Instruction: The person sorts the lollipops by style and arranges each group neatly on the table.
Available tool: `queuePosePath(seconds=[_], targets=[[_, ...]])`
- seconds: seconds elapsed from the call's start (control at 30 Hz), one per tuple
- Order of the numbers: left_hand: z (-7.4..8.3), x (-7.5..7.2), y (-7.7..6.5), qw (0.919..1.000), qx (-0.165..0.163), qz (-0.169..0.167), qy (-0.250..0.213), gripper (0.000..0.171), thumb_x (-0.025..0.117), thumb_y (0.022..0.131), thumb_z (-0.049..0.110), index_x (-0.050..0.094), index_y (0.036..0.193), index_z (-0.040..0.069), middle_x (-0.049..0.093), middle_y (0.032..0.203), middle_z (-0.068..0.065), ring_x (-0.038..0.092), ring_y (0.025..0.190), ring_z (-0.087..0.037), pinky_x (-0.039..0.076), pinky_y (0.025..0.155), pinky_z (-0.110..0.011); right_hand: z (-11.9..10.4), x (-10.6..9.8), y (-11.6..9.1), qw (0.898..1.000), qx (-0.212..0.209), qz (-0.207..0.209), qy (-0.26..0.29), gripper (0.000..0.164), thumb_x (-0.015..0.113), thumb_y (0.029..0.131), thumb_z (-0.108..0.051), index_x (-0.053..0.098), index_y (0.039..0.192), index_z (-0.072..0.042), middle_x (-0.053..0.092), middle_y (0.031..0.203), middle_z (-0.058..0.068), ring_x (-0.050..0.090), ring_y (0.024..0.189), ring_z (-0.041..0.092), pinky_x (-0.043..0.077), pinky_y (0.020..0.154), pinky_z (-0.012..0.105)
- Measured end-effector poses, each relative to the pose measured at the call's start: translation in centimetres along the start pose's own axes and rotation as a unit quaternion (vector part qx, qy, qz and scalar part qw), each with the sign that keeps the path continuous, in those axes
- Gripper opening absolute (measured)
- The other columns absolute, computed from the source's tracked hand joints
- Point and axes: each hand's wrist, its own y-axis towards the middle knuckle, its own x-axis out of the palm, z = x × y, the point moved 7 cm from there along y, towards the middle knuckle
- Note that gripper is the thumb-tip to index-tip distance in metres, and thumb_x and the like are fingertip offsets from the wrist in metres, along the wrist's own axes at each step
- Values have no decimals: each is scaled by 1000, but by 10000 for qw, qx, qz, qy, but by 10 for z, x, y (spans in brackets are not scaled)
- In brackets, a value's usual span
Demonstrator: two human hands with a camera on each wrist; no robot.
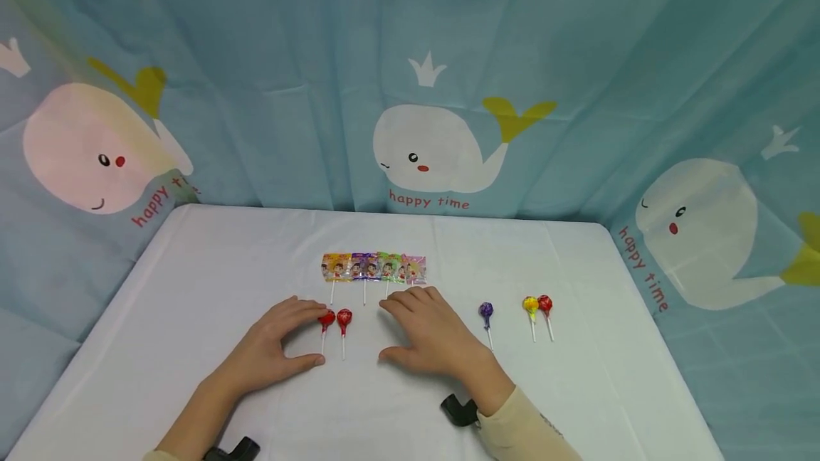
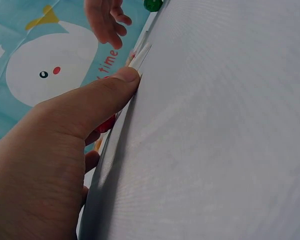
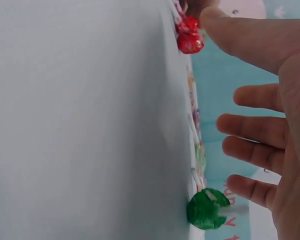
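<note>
Two red lollipops lie side by side on the white table; the left one [image 1: 327, 319] has the fingertips of my left hand [image 1: 265, 347] at its candy head, with the thumb by its stick's lower end. The other red lollipop [image 1: 344, 317] is just to its right. My right hand [image 1: 435, 336] is held low over the table right of them, fingers spread and thumb apart, with nothing between them. A green lollipop [image 3: 207, 209] shows close to the right fingers in the right wrist view; that hand hides it in the head view.
Behind the hands lies a row of flat wrapped lollipops, with orange [image 1: 336, 267], purple [image 1: 365, 267], green [image 1: 391, 267] and pink [image 1: 415, 269] wrappers. Right of the right hand are a purple lollipop [image 1: 486, 310], a yellow one [image 1: 530, 304] and a red one [image 1: 545, 303].
</note>
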Motion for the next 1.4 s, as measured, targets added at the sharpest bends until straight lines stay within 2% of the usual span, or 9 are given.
queuePosePath(seconds=[0.53,0.87,1.03,1.23,1.4], targets=[[3,2,3,9999,-51,-121,-52,78,101,78,44,69,147,27,64,150,10,54,145,-21,20,133,-26,28,-2,-27,9991,222,-256,238,79,80,93,-63,61,153,-16,62,149,0,53,140,21,43,119,43],[4,0,2,9999,16,-82,-134,77,101,79,42,69,147,25,66,149,6,55,144,-21,21,133,-27,38,-6,-45,9981,366,-218,451,78,83,92,-59,62,153,-14,63,148,1,54,140,22,42,121,45],[3,-1,1,9999,99,9,-80,78,102,78,41,69,147,25,66,148,7,56,142,-22,21,133,-28,42,-8,-52,9967,443,-318,601,81,85,91,-59,61,154,-14,62,150,1,54,140,23,43,121,47],[2,0,2,9999,-29,-51,-96,78,102,77,42,69,146,27,64,148,13,56,142,-19,20,133,-26,47,-5,-60,9948,573,-540,641,84,84,90,-62,60,156,-15,61,153,0,53,143,23,41,124,47],[3,-1,1,10000,-37,-8,-48,79,103,76,41,70,145,26,66,148,10,56,142,-22,21,133,-25,49,-4,-64,9947,522,-563,686,83,83,91,-61,60,156,-15,60,152,0,53,143,23,41,124,48]])
